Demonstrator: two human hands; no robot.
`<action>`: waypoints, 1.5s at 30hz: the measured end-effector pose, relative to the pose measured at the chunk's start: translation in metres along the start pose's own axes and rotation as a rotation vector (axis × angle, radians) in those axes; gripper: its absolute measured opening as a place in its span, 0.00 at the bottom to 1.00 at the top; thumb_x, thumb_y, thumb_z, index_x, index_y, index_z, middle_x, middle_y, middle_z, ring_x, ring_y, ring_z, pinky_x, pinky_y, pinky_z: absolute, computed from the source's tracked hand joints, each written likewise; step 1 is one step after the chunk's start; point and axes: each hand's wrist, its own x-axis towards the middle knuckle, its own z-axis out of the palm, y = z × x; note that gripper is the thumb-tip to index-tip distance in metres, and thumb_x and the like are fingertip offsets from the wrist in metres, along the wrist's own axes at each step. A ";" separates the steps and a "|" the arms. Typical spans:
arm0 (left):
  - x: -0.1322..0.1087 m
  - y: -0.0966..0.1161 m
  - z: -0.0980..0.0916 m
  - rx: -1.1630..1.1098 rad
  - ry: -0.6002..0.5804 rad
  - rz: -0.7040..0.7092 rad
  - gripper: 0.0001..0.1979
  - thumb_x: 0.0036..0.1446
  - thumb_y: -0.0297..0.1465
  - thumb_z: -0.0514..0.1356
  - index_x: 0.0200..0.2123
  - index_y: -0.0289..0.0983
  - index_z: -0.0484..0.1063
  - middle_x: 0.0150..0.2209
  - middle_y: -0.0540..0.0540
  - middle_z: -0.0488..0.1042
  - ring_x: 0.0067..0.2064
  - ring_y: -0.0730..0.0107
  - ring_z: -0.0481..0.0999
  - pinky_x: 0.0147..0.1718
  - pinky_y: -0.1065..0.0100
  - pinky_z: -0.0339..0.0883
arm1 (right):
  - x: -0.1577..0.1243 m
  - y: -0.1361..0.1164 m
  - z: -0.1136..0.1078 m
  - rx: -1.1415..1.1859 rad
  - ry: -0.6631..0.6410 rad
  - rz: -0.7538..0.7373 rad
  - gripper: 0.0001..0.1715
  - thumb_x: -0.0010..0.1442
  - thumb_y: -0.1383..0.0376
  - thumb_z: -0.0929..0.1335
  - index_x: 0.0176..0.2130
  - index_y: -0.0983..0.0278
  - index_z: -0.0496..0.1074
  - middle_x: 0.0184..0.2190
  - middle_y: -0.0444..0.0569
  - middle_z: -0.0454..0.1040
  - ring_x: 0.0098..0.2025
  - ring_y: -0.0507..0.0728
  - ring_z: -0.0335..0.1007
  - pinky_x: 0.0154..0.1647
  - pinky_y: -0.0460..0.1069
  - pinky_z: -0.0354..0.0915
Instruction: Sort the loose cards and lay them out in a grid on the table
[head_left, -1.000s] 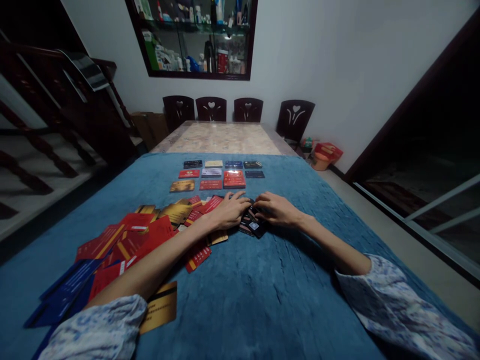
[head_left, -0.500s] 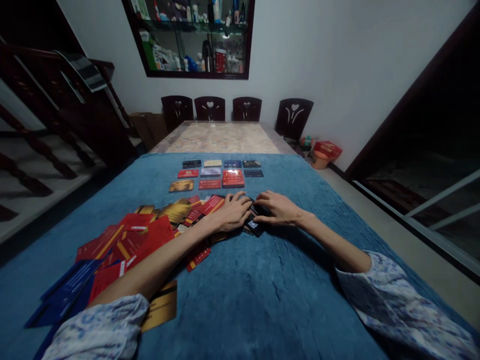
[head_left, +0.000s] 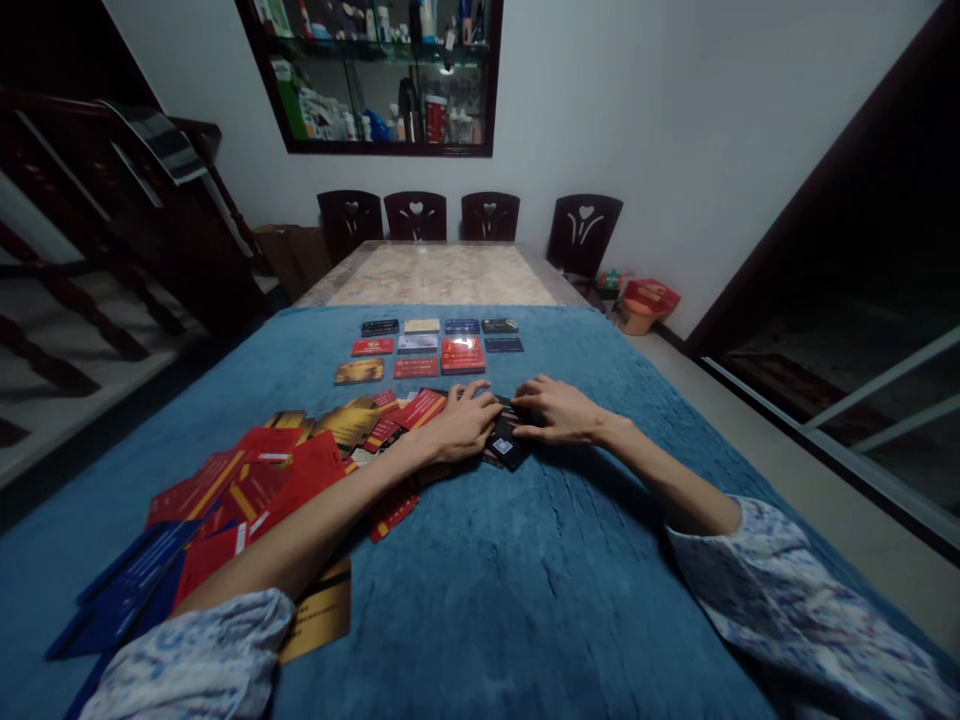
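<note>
My left hand (head_left: pixel 456 424) and my right hand (head_left: pixel 559 410) meet over a small stack of black cards (head_left: pixel 504 446) on the blue cloth (head_left: pixel 525 580). Both hands curl their fingers round the stack's edges, squeezing it together from either side. A loose heap of red, gold and blue cards (head_left: pixel 262 480) spreads out to the left under my left forearm. Further off, sorted cards (head_left: pixel 431 345) lie in neat rows.
Beyond the blue cloth the marble table top (head_left: pixel 442 275) runs on to four dark chairs (head_left: pixel 450 215) by the wall. A glass cabinet (head_left: pixel 375 75) hangs above them. A staircase railing (head_left: pixel 112 230) is at the left, a red basket (head_left: pixel 649 300) on the floor at right.
My hands have pushed the black cards closer together into a tighter stack. The camera has shifted slightly; little else moved.
</note>
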 end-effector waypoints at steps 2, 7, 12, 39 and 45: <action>0.000 0.001 -0.001 -0.002 0.012 0.008 0.16 0.67 0.28 0.49 0.52 0.40 0.73 0.53 0.38 0.73 0.66 0.48 0.58 0.60 0.40 0.55 | -0.001 0.004 -0.001 0.042 -0.001 -0.005 0.27 0.63 0.48 0.70 0.52 0.64 0.78 0.49 0.61 0.75 0.49 0.66 0.68 0.48 0.60 0.67; 0.000 0.002 -0.004 -0.008 -0.002 -0.027 0.15 0.66 0.31 0.52 0.49 0.37 0.75 0.53 0.35 0.71 0.62 0.46 0.61 0.57 0.40 0.58 | -0.005 0.014 -0.002 0.118 -0.043 -0.028 0.26 0.61 0.54 0.72 0.55 0.65 0.76 0.50 0.60 0.73 0.52 0.66 0.69 0.54 0.61 0.68; 0.000 -0.001 -0.001 -0.064 0.036 -0.021 0.14 0.64 0.30 0.55 0.50 0.39 0.75 0.57 0.37 0.72 0.66 0.45 0.58 0.59 0.39 0.57 | -0.005 0.020 0.000 0.162 -0.027 -0.059 0.25 0.58 0.58 0.75 0.54 0.62 0.76 0.50 0.56 0.74 0.52 0.64 0.69 0.56 0.60 0.67; 0.002 -0.003 -0.012 0.068 0.133 0.079 0.16 0.70 0.31 0.50 0.43 0.36 0.78 0.46 0.37 0.80 0.53 0.57 0.73 0.56 0.50 0.58 | -0.004 0.009 -0.018 0.125 0.026 -0.068 0.14 0.61 0.69 0.67 0.45 0.62 0.79 0.41 0.53 0.78 0.43 0.59 0.74 0.44 0.52 0.68; 0.002 -0.007 -0.013 0.035 0.155 0.017 0.16 0.67 0.25 0.49 0.48 0.34 0.76 0.45 0.37 0.80 0.51 0.56 0.73 0.52 0.53 0.62 | -0.001 0.010 -0.009 0.052 0.150 -0.013 0.15 0.62 0.71 0.65 0.45 0.63 0.79 0.38 0.53 0.79 0.39 0.57 0.74 0.38 0.49 0.64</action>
